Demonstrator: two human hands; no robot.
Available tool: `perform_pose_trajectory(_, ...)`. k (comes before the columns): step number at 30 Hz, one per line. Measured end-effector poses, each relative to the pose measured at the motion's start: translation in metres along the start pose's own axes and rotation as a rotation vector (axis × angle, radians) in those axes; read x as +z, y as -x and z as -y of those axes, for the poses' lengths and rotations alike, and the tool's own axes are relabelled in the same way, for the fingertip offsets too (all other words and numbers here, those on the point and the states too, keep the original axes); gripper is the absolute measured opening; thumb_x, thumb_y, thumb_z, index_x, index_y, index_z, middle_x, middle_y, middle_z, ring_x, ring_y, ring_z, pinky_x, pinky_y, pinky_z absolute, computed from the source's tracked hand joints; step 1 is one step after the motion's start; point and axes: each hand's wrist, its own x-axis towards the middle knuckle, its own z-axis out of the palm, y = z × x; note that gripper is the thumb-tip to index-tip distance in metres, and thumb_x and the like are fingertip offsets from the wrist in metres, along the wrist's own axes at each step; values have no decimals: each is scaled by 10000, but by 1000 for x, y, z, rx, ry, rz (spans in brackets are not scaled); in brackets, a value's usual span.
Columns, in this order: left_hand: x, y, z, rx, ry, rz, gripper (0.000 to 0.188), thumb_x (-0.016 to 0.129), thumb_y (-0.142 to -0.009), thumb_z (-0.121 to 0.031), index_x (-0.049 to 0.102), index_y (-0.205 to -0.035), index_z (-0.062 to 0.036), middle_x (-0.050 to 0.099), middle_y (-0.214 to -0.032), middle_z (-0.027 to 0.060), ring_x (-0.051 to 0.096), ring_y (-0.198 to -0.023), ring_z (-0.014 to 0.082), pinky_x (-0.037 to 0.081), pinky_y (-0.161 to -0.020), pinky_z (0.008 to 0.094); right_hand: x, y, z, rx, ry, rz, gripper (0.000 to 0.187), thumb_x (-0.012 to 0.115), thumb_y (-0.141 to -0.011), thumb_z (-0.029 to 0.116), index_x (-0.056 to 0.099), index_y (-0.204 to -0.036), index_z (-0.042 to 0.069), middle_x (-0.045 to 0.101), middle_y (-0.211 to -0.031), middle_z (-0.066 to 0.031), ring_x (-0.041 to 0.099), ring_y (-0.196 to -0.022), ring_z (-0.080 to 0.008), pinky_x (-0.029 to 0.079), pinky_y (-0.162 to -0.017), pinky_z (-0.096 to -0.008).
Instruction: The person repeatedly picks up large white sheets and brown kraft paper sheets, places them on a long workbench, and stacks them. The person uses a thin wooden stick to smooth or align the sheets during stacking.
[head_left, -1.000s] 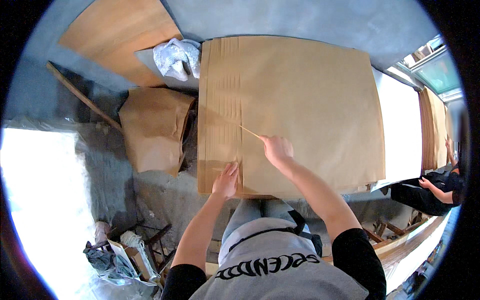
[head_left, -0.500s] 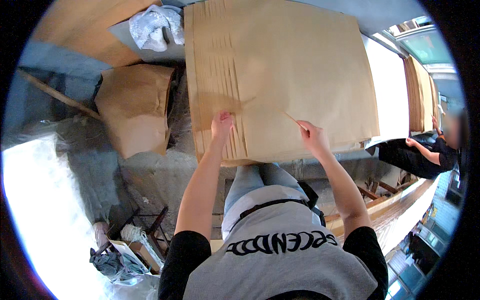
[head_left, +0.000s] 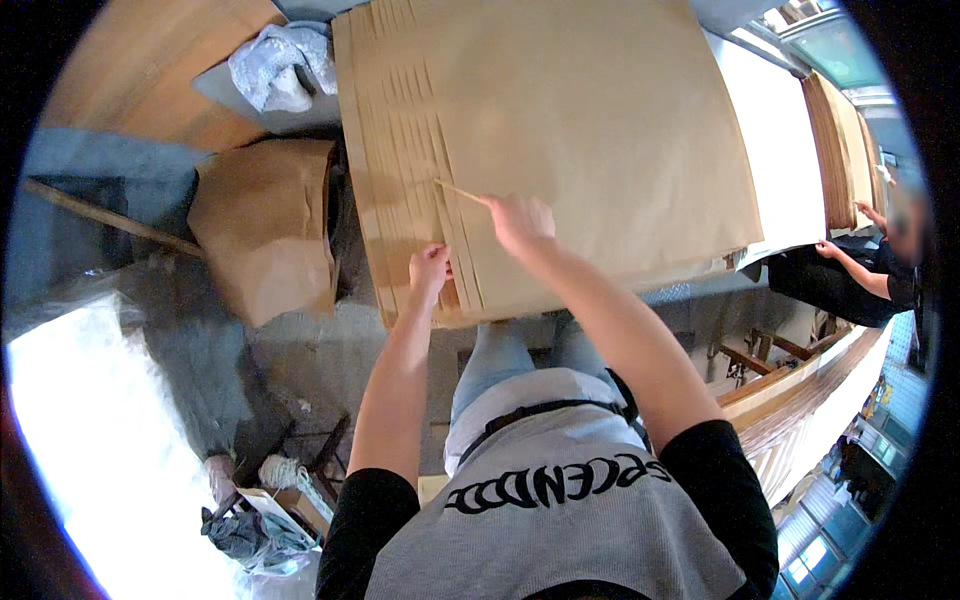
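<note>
A large stack of brown paper sheets (head_left: 600, 150) lies in front of me, its left edges fanned out in narrow overlapping steps. My left hand (head_left: 430, 270) is closed at these stepped edges near the front, pinching what looks like the edge of one sheet; the fingertips are partly hidden. Between the closed fingers of my right hand (head_left: 522, 222) is a thin wooden stick (head_left: 460, 189). It points left, and its tip reaches the fanned edges, a little beyond my left hand.
Left of the stack sits a folded brown paper bundle (head_left: 265, 230), with a crumpled whitish cloth (head_left: 285, 65) behind it. A long wooden pole (head_left: 115, 217) slants at far left. White sheets (head_left: 775, 150) adjoin the stack's right side. A co-worker (head_left: 850, 275) works at far right.
My right hand has swung left across the paper, bringing the stick to the fanned edges. My left hand has shifted slightly toward me. The view has moved a little.
</note>
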Motion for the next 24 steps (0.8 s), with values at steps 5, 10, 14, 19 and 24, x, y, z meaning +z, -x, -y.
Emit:
perform_pose_trajectory(5, -9, 6, 16, -19, 168, 85, 249, 544, -814, -247, 546, -958, -44, 579, -847, 41, 572, -778, 136, 491, -648, 287, -4, 6, -46, -56, -191, -1, 246, 455, -812, 160, 582, -1021, 177, 602, -719, -111, 585, -622, -230, 459, -524, -353)
perform_pose_trajectory(10, 13, 69, 22, -98, 700, 383, 373, 572, -800, -307, 457, -1097, -113, 530, -1006, 10, 500, -977, 145, 436, -775, 311, -18, 38, -172, 71, -786, -36, 214, 506, -829, 229, 584, -967, 85, 565, -643, -48, 525, -548, -143, 413, -482, -293)
perform_pose_trajectory(14, 87, 124, 32, -89, 727, 427, 396, 574, -798, -320, 433, -1113, -126, 519, -1036, 13, 500, -982, 170, 439, -740, 311, -32, 109, -264, 281, -1256, 80, 197, 538, -815, 211, 596, -917, 53, 541, -652, 15, 478, -594, -86, 385, -510, -236)
perform_pose_trajectory(19, 186, 89, 48, -229, 770, 235, 334, 546, -815, -316, 465, -1038, -82, 558, -876, 55, 550, -723, 195, 429, -558, 272, -2, 174, -320, 166, -1120, 249, 174, 595, -779, 193, 630, -866, 47, 561, -701, 11, 495, -693, -77, 404, -635, -225)
perform_pose_trajectory(24, 210, 57, 52, -206, 663, -63, 284, 517, -833, -313, 486, -917, -43, 522, -686, 66, 427, -439, 154, 325, -376, 246, 18, 169, -336, 299, -1196, 472, 212, 613, -772, 281, 629, -803, 72, 504, -658, 43, 388, -524, -37, 302, -460, -189)
